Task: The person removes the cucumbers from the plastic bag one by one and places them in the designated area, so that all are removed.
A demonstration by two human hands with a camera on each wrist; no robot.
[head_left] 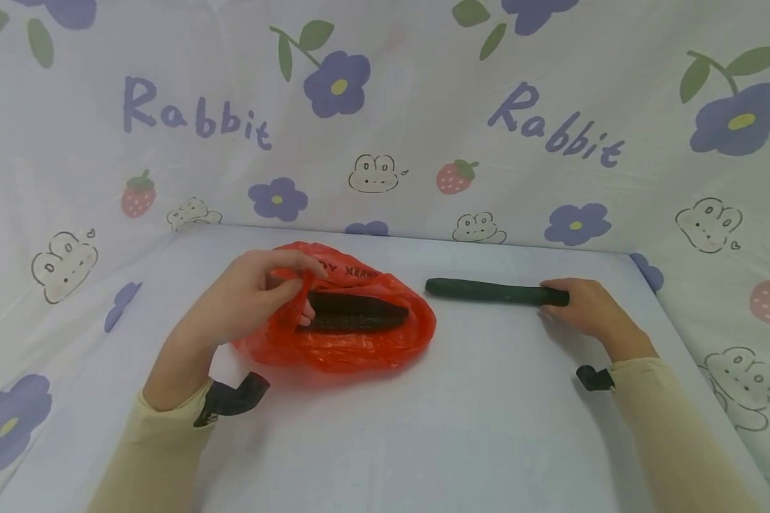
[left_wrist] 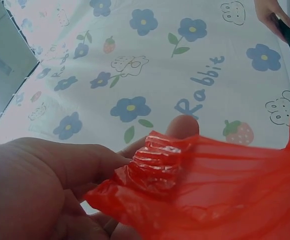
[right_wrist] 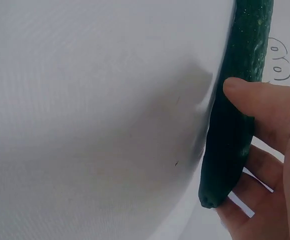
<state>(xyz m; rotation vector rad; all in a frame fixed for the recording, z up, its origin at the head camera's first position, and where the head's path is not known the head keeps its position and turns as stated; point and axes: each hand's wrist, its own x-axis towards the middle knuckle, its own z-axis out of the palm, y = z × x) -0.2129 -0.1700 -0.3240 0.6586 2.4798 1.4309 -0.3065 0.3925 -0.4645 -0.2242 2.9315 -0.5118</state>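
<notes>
My left hand [head_left: 250, 292] pinches the edge of a red plastic bag [head_left: 366, 353] at the left of the table. In the left wrist view the gathered plastic [left_wrist: 160, 160] lies between thumb and fingers. Inside the bag's opening lie two dark green cucumbers [head_left: 359, 304], side by side. At the right, another cucumber [head_left: 488, 291] lies crosswise, its left end close to the bag. My right hand [head_left: 584, 306] grips its right end; in the right wrist view the thumb lies across the cucumber [right_wrist: 230, 145] with the fingers behind it.
The table [head_left: 411, 442] is covered in white cloth. Behind it hangs a white curtain [head_left: 411, 128] printed with flowers, rabbits and strawberries. Black straps [head_left: 234, 395] sit at both cuffs.
</notes>
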